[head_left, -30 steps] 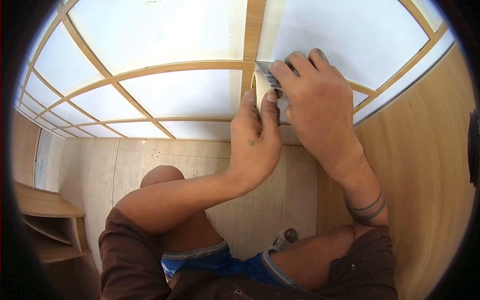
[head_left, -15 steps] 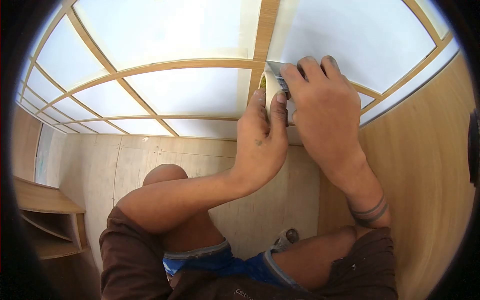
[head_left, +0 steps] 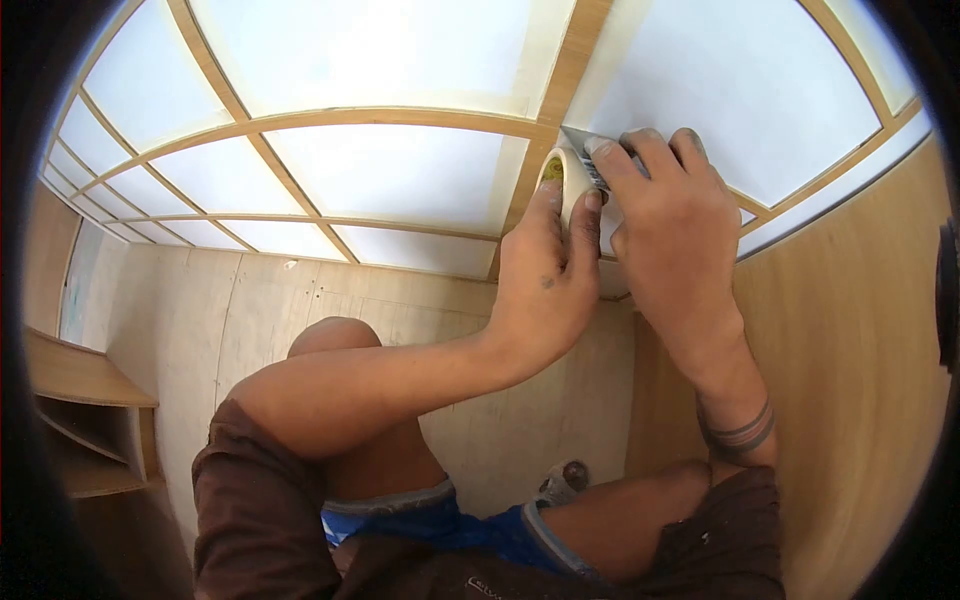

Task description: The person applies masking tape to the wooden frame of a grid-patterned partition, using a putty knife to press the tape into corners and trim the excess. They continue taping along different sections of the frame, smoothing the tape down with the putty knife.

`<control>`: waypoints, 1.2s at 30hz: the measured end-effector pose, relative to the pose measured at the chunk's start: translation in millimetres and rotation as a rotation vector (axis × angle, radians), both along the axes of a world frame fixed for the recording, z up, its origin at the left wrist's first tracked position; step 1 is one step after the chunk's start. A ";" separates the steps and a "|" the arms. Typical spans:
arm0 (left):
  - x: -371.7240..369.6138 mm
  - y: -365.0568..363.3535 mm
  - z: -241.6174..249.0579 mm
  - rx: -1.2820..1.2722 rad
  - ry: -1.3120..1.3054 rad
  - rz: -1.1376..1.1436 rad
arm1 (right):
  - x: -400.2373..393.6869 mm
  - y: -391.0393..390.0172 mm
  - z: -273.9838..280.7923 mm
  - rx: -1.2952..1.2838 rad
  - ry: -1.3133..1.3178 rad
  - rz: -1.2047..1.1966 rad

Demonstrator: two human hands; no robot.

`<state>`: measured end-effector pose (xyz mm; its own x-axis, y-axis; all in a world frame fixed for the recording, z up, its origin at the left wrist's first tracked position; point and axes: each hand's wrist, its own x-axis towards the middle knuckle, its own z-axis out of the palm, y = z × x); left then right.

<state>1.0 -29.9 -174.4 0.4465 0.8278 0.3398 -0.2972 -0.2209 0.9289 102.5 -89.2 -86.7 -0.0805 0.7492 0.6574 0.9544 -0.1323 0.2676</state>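
Observation:
A roll of cream masking tape (head_left: 570, 180) sits upright in my left hand (head_left: 543, 290), pinched between thumb and fingers, the thumb reaching into its core. Right beside it, my right hand (head_left: 678, 225) grips a thin grey metal putty knife (head_left: 578, 138), its handle mostly hidden by my fingers. The blade's tip lies at the lower corner of a white pane (head_left: 730, 80), against the wooden lattice bar (head_left: 572, 62). Pale tape strips run along the edges of some panes.
The lattice panel with white panes (head_left: 390, 170) spans the far side. A wood-faced wall (head_left: 840, 310) stands at the right, and a wooden shelf unit (head_left: 90, 370) at the left. Pale boards (head_left: 260, 290) form the floor. My bent knees are just below my arms.
The view has shifted slightly. Both hands remain together at the same lattice corner, and the tape roll has tilted so that more of its ring shows.

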 end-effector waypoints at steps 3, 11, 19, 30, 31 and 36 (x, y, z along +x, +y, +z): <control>-1.8 -3.6 3.4 0.010 -0.021 0.006 | -3.0 0.1 0.5 0.000 0.016 -0.011; -3.7 1.0 3.3 0.054 -0.037 0.005 | -9.1 -7.9 7.5 -0.040 -0.034 -0.178; -17.0 -2.8 26.5 -0.058 0.197 -0.079 | -12.2 -8.5 10.9 -0.051 -0.081 -0.218; -15.2 0.1 23.2 -0.023 0.143 -0.088 | -16.7 -7.5 9.0 -0.057 0.050 -0.058; -15.8 -0.2 25.4 -0.019 0.145 -0.083 | -15.6 -6.3 7.6 -0.057 0.049 -0.058; -18.2 1.3 25.7 -0.013 0.165 -0.088 | -16.0 -7.7 10.9 -0.052 0.064 -0.042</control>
